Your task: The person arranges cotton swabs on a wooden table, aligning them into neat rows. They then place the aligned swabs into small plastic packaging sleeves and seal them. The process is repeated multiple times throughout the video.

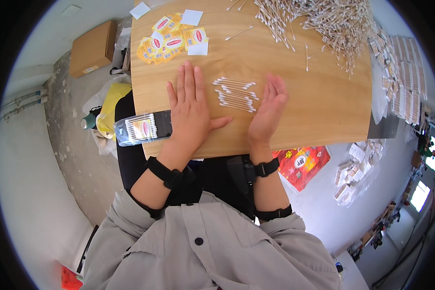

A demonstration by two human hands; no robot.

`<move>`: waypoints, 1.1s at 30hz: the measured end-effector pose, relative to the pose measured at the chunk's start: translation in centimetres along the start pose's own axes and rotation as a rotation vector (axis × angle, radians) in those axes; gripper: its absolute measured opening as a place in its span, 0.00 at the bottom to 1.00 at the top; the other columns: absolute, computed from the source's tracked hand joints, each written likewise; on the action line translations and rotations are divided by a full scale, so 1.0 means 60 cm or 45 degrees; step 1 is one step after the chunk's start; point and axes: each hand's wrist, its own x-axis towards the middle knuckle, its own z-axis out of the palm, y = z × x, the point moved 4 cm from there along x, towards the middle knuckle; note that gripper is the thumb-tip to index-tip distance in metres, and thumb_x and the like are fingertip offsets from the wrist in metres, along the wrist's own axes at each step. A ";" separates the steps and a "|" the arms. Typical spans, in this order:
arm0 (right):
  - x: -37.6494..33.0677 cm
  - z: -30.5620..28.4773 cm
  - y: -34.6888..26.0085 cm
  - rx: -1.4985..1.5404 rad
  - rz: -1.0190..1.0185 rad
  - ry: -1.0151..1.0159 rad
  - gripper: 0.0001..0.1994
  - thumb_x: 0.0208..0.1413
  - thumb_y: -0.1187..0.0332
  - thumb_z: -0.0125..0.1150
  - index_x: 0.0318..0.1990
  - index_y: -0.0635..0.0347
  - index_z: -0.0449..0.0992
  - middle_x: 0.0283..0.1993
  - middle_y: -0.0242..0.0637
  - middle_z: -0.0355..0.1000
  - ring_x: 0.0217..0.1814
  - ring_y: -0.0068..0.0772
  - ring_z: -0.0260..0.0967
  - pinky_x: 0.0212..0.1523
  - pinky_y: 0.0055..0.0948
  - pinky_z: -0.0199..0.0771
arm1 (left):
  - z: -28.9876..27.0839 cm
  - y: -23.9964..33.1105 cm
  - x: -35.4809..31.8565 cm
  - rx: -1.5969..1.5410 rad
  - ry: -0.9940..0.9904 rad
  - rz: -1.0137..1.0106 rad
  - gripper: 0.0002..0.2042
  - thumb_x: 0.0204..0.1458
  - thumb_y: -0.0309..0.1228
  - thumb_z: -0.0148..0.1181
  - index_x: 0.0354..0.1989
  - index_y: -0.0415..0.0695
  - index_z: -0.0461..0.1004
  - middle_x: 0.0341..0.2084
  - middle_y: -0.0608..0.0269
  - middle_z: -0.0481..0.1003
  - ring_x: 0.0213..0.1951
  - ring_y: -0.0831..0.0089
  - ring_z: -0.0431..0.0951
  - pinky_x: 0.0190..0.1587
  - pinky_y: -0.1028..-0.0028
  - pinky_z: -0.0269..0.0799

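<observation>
A small group of cotton swabs (235,94) lies roughly side by side on the wooden table between my hands. My left hand (190,104) rests palm down to their left, fingers stretched out and thumb apart, holding nothing. To their right, my right hand (269,111) stands on its edge with the fingers extended, close to the swab tips and without anything in it. Left of my left wrist sits a clear pack of cotton swabs (141,128) with a yellow and red label card, on a dark strip at the table edge.
Yellow and white label cards (171,41) are scattered at the far left of the table (324,111). A big heap of loose cotton swabs (338,24) covers the far right. Packed swabs (405,77) lie beyond the right edge. A cardboard box (93,48) stands on the floor at left.
</observation>
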 end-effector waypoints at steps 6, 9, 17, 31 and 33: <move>-0.005 0.029 0.016 -0.080 0.019 -0.137 0.29 0.71 0.51 0.33 0.64 0.71 0.55 0.67 0.48 0.54 0.73 0.43 0.49 0.74 0.41 0.44 | 0.026 0.016 0.003 0.155 -0.089 0.036 0.62 0.32 0.62 0.69 0.69 0.30 0.48 0.71 0.42 0.45 0.74 0.52 0.42 0.71 0.47 0.39; 0.002 0.026 0.027 0.075 0.057 -0.082 0.29 0.71 0.51 0.32 0.66 0.69 0.53 0.68 0.49 0.53 0.74 0.43 0.48 0.75 0.41 0.42 | 0.023 0.016 -0.003 0.132 -0.104 0.043 0.62 0.32 0.62 0.69 0.69 0.30 0.48 0.71 0.42 0.46 0.73 0.52 0.43 0.71 0.47 0.40; 0.005 0.028 0.015 0.108 0.092 -0.023 0.29 0.71 0.51 0.31 0.66 0.70 0.51 0.67 0.51 0.54 0.73 0.44 0.49 0.75 0.42 0.44 | 0.016 0.021 0.015 0.008 -0.081 0.200 0.59 0.33 0.60 0.69 0.71 0.37 0.49 0.72 0.50 0.47 0.74 0.59 0.44 0.71 0.50 0.40; 0.107 -0.005 -0.014 -1.148 -0.040 -0.670 0.06 0.48 0.68 0.68 0.34 0.55 0.81 0.33 0.36 0.74 0.33 0.34 0.73 0.36 0.31 0.74 | 0.030 0.041 0.002 0.102 -0.134 0.229 0.54 0.39 0.58 0.67 0.70 0.37 0.51 0.72 0.53 0.48 0.73 0.61 0.46 0.70 0.51 0.44; 0.122 -0.006 -0.004 -1.162 0.013 -0.711 0.05 0.47 0.69 0.68 0.33 0.55 0.81 0.31 0.36 0.74 0.33 0.34 0.73 0.36 0.31 0.74 | 0.030 0.040 0.000 0.094 -0.122 0.242 0.54 0.39 0.58 0.66 0.70 0.38 0.51 0.72 0.53 0.48 0.74 0.61 0.45 0.70 0.51 0.43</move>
